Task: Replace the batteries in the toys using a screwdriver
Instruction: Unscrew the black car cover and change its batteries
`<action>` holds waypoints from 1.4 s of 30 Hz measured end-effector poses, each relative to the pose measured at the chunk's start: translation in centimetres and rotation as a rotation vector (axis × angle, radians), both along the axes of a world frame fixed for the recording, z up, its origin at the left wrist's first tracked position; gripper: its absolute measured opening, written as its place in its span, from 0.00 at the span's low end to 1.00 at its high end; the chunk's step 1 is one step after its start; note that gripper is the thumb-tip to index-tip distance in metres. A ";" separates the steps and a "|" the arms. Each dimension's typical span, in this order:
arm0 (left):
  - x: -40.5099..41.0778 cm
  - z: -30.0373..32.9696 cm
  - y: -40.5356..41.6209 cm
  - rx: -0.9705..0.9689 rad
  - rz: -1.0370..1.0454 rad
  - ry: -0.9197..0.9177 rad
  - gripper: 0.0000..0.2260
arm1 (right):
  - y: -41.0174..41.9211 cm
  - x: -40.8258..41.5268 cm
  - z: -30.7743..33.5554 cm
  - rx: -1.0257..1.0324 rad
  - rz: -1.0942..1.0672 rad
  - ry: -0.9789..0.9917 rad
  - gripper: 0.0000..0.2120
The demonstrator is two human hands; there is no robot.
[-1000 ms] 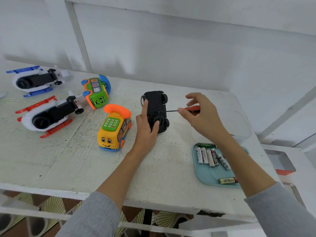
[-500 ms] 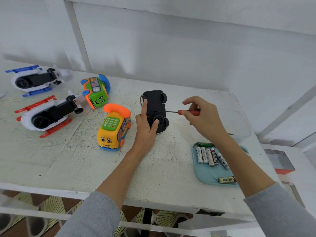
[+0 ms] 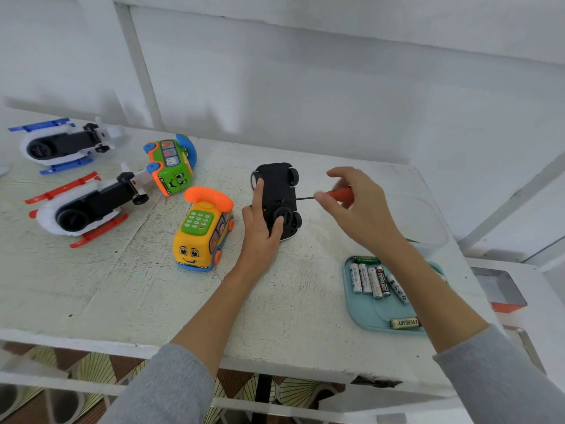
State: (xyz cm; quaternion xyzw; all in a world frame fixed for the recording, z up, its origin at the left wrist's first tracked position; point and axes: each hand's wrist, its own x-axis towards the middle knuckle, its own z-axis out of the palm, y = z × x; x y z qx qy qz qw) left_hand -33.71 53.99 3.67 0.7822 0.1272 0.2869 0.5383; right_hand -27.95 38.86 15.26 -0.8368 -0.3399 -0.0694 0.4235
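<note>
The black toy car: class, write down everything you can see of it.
The car lies upside down on the white table, black plastic underside up, dark wheels at its corners and a round part near its closer end. The left hand holds it, a finger along its left side and the thumb on the round part. The screwdriver, red-handled, pinched in the right hand, meets its underside from the right.

Bright even daylight, soft faint shadows, wide-angle bending at edges, right hand (image 3: 356, 209) motion-blurred
</note>
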 end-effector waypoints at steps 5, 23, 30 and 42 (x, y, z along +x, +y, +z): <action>0.0 0.0 0.0 -0.003 0.010 0.014 0.32 | 0.1 0.2 0.2 0.009 -0.014 0.042 0.12; -0.1 0.4 -0.1 -0.003 0.010 0.021 0.32 | 0.0 0.6 -0.2 -0.044 -0.077 0.058 0.07; -0.1 0.2 0.0 0.012 0.009 0.009 0.31 | 0.2 0.6 -0.3 -0.133 -0.097 0.054 0.16; 0.0 0.1 0.1 -0.021 0.008 0.000 0.32 | 0.0 0.7 -0.3 -0.141 -0.081 0.026 0.07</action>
